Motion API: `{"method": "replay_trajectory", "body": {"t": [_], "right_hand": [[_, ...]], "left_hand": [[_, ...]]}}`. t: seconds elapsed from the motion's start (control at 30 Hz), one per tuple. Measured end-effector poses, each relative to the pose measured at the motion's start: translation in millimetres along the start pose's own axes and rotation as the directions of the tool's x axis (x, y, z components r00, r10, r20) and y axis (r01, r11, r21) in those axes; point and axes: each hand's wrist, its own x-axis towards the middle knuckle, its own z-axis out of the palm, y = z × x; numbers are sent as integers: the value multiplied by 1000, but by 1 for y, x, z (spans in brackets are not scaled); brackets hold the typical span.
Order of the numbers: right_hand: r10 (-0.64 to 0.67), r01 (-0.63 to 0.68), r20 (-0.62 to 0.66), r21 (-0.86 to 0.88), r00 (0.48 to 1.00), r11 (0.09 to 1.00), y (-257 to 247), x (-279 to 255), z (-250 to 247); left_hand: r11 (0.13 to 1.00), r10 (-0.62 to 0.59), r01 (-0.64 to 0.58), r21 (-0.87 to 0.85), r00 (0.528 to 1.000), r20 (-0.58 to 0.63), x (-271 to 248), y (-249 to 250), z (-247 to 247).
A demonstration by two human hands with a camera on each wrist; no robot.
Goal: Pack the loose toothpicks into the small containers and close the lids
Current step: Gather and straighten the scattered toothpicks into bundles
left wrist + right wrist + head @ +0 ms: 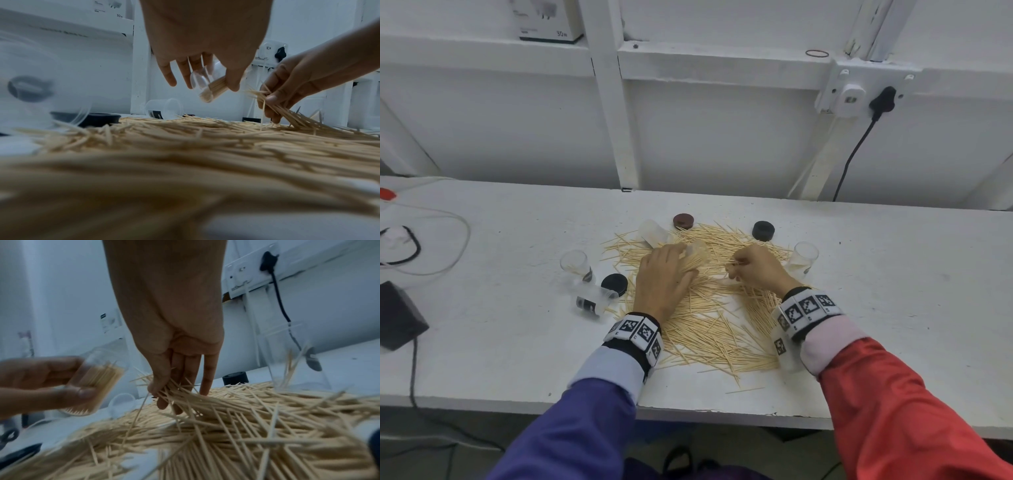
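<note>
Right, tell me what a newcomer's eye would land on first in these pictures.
First, the big heap of toothpicks spread across the middle of the white table. Next, the two hands working in it: the left hand holds a clear container partly filled with toothpicks, while the right hand pinches a bunch from the heap. Around the heap stand and lie more clear containers and dark lids, none of them on.

White bench (893,308), mid-frame.
Toothpick heap (709,329) centre; clear containers (576,263), three lids (614,283) ringing it; cables (431,240) left.
</note>
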Motion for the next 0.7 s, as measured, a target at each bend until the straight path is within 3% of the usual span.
{"method": "replay_trajectory", "body": {"t": [0.13, 0.27, 0.47, 0.7], "right_hand": [[47, -17, -81, 335, 996, 942, 3, 1, -7], [81, 0, -86, 686, 993, 727, -6, -5, -14], [130, 73, -159, 860, 979, 505, -20, -3, -14], [165, 211, -267, 933, 950, 291, -42, 0, -3]], "left_hand": [[1000, -12, 12, -10, 1000, 7, 0, -1, 1], [1000, -3, 4, -22, 999, 40, 0, -3, 3], [1000, 18, -17, -18, 997, 81, 1, -4, 6], [998, 54, -49, -49, 992, 111, 0, -3, 7]]}}
